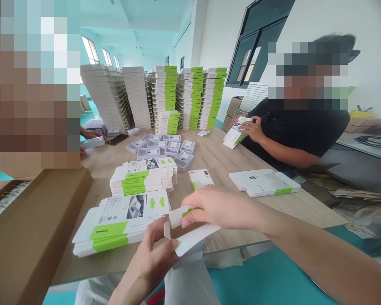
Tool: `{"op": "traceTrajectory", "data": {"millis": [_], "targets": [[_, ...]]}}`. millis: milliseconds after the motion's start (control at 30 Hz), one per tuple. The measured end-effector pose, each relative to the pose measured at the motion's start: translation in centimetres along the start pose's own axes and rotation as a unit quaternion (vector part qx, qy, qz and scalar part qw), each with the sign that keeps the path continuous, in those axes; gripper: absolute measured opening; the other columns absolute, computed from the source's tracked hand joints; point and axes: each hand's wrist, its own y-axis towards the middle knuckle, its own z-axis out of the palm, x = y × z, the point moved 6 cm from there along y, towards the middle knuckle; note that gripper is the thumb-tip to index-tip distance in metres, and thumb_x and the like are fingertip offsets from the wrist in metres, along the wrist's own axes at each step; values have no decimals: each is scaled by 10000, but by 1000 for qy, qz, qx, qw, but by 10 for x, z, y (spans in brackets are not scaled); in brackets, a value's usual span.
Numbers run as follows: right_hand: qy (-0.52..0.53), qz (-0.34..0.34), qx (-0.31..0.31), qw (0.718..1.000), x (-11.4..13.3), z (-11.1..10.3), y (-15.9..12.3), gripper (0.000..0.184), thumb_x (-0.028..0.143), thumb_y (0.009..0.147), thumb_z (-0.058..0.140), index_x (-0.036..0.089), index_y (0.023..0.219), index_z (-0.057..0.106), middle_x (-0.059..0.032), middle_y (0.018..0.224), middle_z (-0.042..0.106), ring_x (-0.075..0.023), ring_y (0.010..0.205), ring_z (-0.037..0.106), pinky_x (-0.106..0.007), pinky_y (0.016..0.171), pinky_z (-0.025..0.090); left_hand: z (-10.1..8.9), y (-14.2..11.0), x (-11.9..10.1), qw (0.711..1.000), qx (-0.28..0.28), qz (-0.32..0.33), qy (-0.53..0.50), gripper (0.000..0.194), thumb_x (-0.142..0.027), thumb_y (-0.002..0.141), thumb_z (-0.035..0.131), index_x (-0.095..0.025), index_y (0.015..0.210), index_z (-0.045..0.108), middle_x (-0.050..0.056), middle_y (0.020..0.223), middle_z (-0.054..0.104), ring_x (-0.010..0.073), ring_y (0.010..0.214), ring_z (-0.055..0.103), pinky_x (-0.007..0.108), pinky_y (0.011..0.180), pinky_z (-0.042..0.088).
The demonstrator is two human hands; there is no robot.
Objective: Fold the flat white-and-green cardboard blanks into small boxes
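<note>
Close to my body, over the table's front edge, I hold a white cardboard box [195, 240] with its flaps standing out. My left hand [154, 250] grips its near left side, thumb along the edge. From the right, my right hand [206, 207] pinches a flap with a green patch at the box's upper end. Just left of my hands lies a stack of flat printed boxes [120, 220], white with green bands. Behind it is a second stack of flat boxes [142, 176]. A single white box [200, 178] lies beyond my right hand.
Plastic trays [160, 146] sit mid-table, near a phone [117, 139]. Tall stacks of boxes [190, 97] line the back. At right, a co-worker [282, 135] holds a box, with more flat boxes [265, 182] nearby. A brown carton [38, 228] stands at left.
</note>
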Motion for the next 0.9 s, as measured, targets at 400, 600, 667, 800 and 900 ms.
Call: {"op": "traceTrajectory", "data": {"millis": [400, 600, 667, 800, 900], "targets": [[-65, 94, -53, 992, -6, -3, -29, 246, 162, 953, 655, 258, 1170, 721, -62, 1020, 782, -262, 917, 733, -265, 593, 365, -6, 35, -23, 985, 83, -18, 148, 188, -356, 1067, 574, -305, 1246, 599, 63, 1166, 701, 195, 882, 817, 230, 651, 646], [-34, 56, -88, 994, -5, 9, -37, 215, 31, 931, 544, 239, 900, 591, 19, 837, 669, -139, 675, 585, -236, 533, 297, -3, 30, -26, 986, 55, -14, 157, 220, -400, 1075, 558, -279, 1255, 594, 75, 1162, 710, 197, 935, 809, 230, 699, 647], [-62, 68, -95, 991, -5, 8, -35, 241, 79, 936, 607, 220, 756, 534, 26, 766, 639, -130, 630, 527, -257, 533, 258, -3, 29, -29, 985, 64, -7, 160, 214, -386, 1074, 565, -274, 1254, 594, 73, 1155, 714, 191, 911, 814, 218, 682, 646], [-156, 41, -110, 981, 1, 1, -24, 516, 278, 907, 798, 201, 572, 413, 15, 627, 574, -155, 653, 503, -285, 617, 286, 0, 27, -31, 983, 84, 30, 163, 231, -294, 1075, 568, -266, 1303, 591, 84, 1181, 723, 186, 924, 818, 222, 717, 658], [-184, -83, -126, 971, 6, 1, -18, 529, 218, 952, 753, 197, 543, 418, 48, 546, 507, -138, 607, 419, -298, 747, 352, 0, 19, -23, 990, 29, 32, 132, 299, -325, 1060, 607, -261, 1350, 571, 97, 1193, 743, 202, 968, 820, 247, 757, 676]]}}
